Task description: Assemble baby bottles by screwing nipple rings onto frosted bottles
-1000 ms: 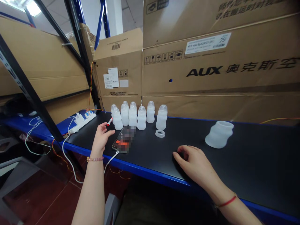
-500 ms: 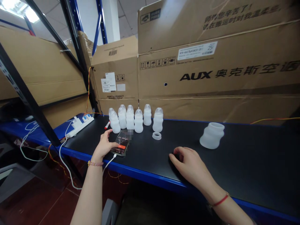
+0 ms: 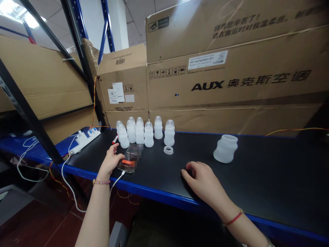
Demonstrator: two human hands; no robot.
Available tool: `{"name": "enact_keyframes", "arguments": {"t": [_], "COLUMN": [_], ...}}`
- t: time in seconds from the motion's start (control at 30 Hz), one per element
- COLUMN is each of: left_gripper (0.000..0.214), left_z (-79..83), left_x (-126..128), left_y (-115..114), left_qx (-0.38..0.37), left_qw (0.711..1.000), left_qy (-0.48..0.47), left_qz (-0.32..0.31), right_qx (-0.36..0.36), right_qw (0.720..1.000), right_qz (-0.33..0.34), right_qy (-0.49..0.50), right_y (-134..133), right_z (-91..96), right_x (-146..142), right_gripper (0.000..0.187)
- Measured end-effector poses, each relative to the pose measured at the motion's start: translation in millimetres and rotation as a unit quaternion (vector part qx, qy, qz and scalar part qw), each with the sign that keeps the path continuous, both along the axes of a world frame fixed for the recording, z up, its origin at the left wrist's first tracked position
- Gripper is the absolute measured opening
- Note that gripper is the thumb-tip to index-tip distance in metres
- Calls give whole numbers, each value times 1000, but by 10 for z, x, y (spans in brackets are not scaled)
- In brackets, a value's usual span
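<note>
My left hand is beside a phone lying on the black tabletop, its thumb at the screen's left edge, fingers apart. The screen shows a timer and a red button, and a white cable is plugged into the near end. My right hand rests on the tabletop, fingers loosely curled, thumb apart, nothing visible in it; some fingertips are hidden. Behind the phone stand several frosted baby bottles with clear caps. A white ring lies before the rightmost capped one. An uncapped, wide-mouthed bottle stands farther right.
A red and white marker lies left of the bottles. The power strip with plugs sits at the left. Large cardboard boxes stand along the back. The tabletop's blue front edge runs below my hands.
My left thumb has drawn back from the red button toward the phone's edge. The whole view has shifted slightly. My right hand stays resting in the same place.
</note>
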State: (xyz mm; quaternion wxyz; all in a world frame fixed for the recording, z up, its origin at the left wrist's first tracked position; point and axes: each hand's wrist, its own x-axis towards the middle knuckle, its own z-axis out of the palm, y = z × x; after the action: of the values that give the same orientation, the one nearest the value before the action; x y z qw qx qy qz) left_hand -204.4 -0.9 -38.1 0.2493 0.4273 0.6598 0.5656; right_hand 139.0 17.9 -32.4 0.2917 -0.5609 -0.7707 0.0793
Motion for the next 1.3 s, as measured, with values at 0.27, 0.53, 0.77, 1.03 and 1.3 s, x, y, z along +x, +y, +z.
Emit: {"name": "enact_keyframes", "arguments": {"t": [0.27, 0.53, 0.77, 1.03, 1.3], "left_gripper": [68, 71, 68, 59, 46], "left_z": [20, 39, 93, 96, 78], "left_x": [23, 26, 70, 53, 28], "left_y": [-19, -37, -53, -18, -12], "left_qx": [7, -12, -17, -27, -12], "left_qw": [1000, 999, 1000, 1000, 999], "left_qy": [8, 32, 18, -13, -42], "left_qz": [-6, -13, -8, -5, 3], "right_qx": [3, 3, 13, 12, 12], "right_qw": [1000, 1000, 1000, 1000, 1000], "right_qz": [0, -3, -4, -2, 0], "right_qy": [-7, -10, -9, -7, -4], "right_y": [15, -5, 5, -4, -4], "right_z": [-45, -13, -34, -19, -21], "right_x": [6, 2, 9, 6, 6], "right_gripper": [22, 21, 21, 21, 22]}}
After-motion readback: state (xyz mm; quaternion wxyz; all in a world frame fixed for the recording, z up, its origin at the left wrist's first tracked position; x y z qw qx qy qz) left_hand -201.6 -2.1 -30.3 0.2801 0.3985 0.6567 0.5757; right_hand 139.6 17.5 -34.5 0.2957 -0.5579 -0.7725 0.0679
